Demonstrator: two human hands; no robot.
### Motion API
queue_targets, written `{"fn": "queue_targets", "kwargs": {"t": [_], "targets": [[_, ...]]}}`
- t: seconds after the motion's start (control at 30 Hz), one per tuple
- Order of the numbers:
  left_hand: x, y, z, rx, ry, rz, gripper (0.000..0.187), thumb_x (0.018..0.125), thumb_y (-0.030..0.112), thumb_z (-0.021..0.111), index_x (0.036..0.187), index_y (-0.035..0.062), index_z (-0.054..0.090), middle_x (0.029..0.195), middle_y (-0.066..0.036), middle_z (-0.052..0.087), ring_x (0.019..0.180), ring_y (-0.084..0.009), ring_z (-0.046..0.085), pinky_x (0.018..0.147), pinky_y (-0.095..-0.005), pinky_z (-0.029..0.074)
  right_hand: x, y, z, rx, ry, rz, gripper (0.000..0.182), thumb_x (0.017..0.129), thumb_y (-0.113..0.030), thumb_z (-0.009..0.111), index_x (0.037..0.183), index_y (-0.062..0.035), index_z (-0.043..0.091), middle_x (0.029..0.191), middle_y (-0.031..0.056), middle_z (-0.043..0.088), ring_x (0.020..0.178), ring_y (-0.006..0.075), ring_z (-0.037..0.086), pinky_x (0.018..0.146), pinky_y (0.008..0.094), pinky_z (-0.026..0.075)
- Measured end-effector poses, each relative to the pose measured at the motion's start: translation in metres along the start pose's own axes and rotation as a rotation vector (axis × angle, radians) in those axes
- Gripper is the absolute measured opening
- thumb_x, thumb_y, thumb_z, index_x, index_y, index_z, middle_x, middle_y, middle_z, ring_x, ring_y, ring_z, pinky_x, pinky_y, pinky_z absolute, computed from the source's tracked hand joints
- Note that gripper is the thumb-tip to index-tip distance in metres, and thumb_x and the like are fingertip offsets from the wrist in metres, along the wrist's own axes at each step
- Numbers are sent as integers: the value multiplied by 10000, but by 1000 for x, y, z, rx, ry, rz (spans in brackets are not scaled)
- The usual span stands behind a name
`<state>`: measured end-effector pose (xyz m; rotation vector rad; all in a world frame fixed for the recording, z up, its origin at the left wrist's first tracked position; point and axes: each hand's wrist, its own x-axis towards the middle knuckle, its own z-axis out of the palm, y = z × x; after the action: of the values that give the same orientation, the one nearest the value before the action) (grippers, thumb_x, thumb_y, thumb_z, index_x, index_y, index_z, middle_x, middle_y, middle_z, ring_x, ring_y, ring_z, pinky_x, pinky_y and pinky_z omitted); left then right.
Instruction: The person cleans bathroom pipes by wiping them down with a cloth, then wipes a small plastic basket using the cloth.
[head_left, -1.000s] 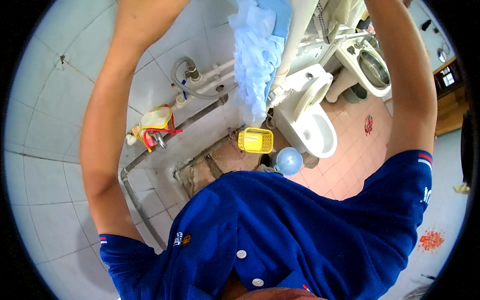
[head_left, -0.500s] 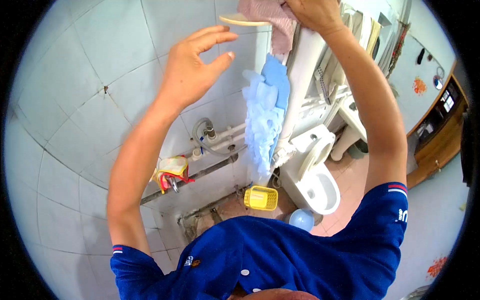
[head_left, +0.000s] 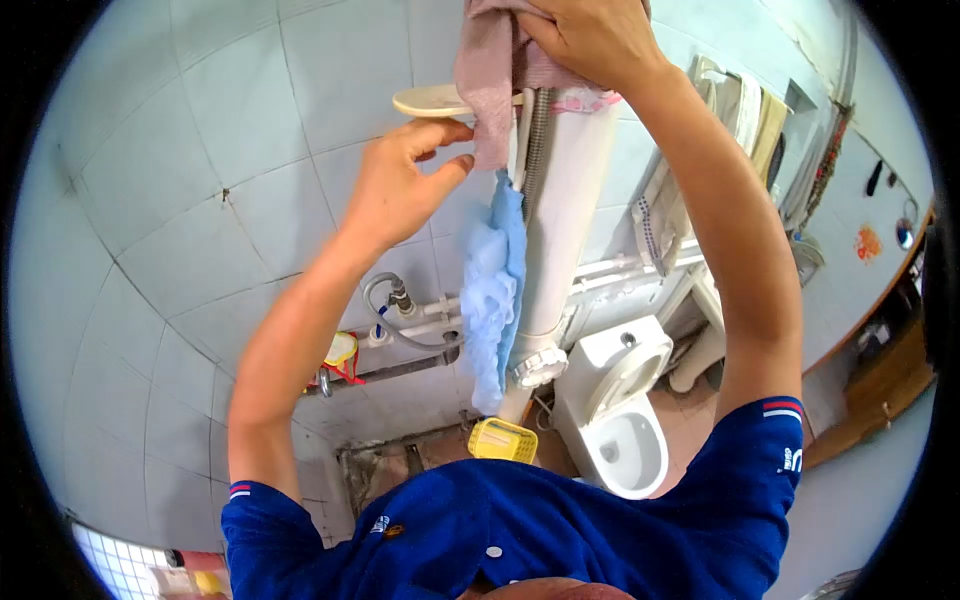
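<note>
A pinkish cloth (head_left: 485,95) runs past the top edge, its folds obscuring some fingers of the right hand (head_left: 600,40), its grip unclear, and one end of a pale disc (head_left: 428,101). Motion softens a light-blue ruffled cloth (head_left: 490,290). The left forearm (head_left: 310,310) partly covers a red-and-yellow cloth (head_left: 343,350); small shirt lettering (head_left: 380,524) defies reading

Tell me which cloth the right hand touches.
The pink cloth, up top against the right hand; the ruffled blue cloth hangs lower, and the pale towels hang farther right.
</note>
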<state>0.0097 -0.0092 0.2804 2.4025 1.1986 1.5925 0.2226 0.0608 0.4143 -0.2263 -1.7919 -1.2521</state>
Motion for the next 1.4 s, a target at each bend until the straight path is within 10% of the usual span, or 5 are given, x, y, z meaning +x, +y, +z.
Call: {"fn": "queue_targets", "kwargs": {"t": [0.5, 0.7, 1.1, 1.17, 1.4], "targets": [[0, 27, 55, 115, -134, -285, 666, 814, 341, 711, 1345, 1, 495, 1222, -192, 624, 1123, -304, 595, 947, -388, 468, -64, -18, -19, 642, 384, 698, 251, 868, -32, 601, 1110, -14, 668, 1419, 219, 445, 1291, 362, 447, 1082, 400, 358], [-2, 16, 49, -25, -191, -231, 671, 820, 244, 714, 1393, 14, 453, 1306, -169, 573, 1187, -305, 549, 984, -417, 447, -63, -59, -9, 215, 255, 80, 230, 761, -74, 666, 990, -88, 681, 1262, 114, 597, 1182, 336, 544, 984, 425, 457], [-2, -4, 59, 42, 877, 305, 592, 845, 219, 690, 1314, -25, 424, 1267, -150, 505, 1138, -266, 495, 976, -342, 406, 17, -117, 16, 517, -384, 481, 233, 908, -250, 516, 1012, -124, 682, 861, 165, 681, 840, 365, 647, 751, 454, 503], [-9, -10, 48, -208, -238, -30, 484, 871, 227, 683, 1268, 8, 513, 1220, -119, 571, 1135, -228, 528, 970, -338, 420, 29, -109, 15, 373, -535, 455, 260, 925, -280, 498, 1038, -128, 676, 913, 153, 686, 852, 377, 640, 750, 448, 502], [-17, -20, 44, -185, -197, 154, 574, 842, 293, 722, 1311, 43, 504, 1303, -128, 545, 1215, -244, 497, 1047, -372, 370, 27, -127, 19, 416, -572, 374, 259, 922, -262, 512, 1075, -123, 669, 940, 156, 685, 868, 384, 634, 746, 443, 503]]}}
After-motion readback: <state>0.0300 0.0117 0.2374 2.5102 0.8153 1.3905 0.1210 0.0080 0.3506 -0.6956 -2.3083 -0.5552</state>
